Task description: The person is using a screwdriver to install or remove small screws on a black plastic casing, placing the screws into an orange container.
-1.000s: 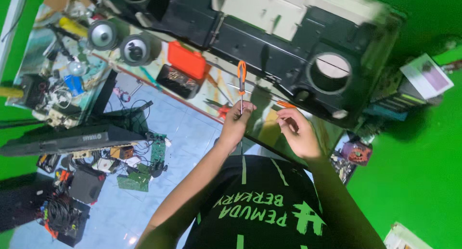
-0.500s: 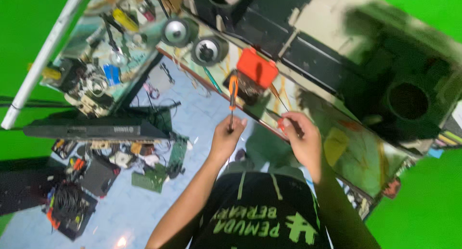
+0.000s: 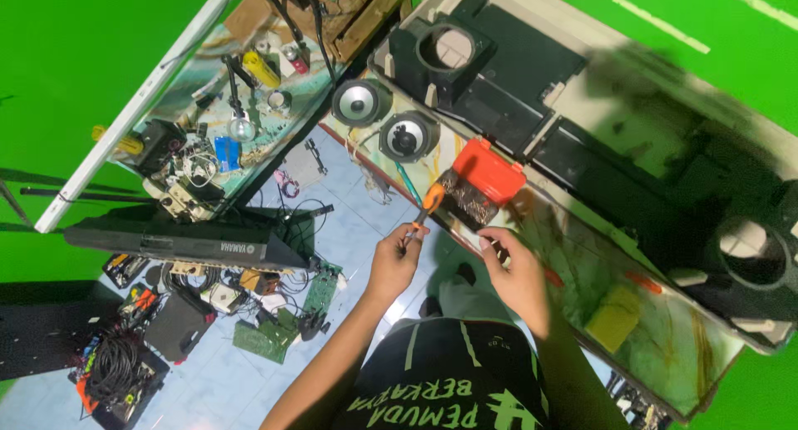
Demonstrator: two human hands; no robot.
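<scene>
The biggest thing before me is the long black housing lying across the far side of the bench, with a round opening near each end. Off to my left a black keyboard lies over the blue tiled floor, with green circuit boards and tangled cables scattered below it. Beyond that stands a second bench crowded with small tools and parts. Two loose round speakers sit at the near end of my bench, close together. Just beside them is a small case with an orange lid propped open over a dark tray of bits. A yellow block lies further along the marbled bench top to my right. My left hand is closed around a screwdriver, gripping it low on the shaft, the orange handle pointing up towards the case. My right hand rests at the bench edge just below the bit tray, fingers curled; whether it grips anything I cannot tell.
</scene>
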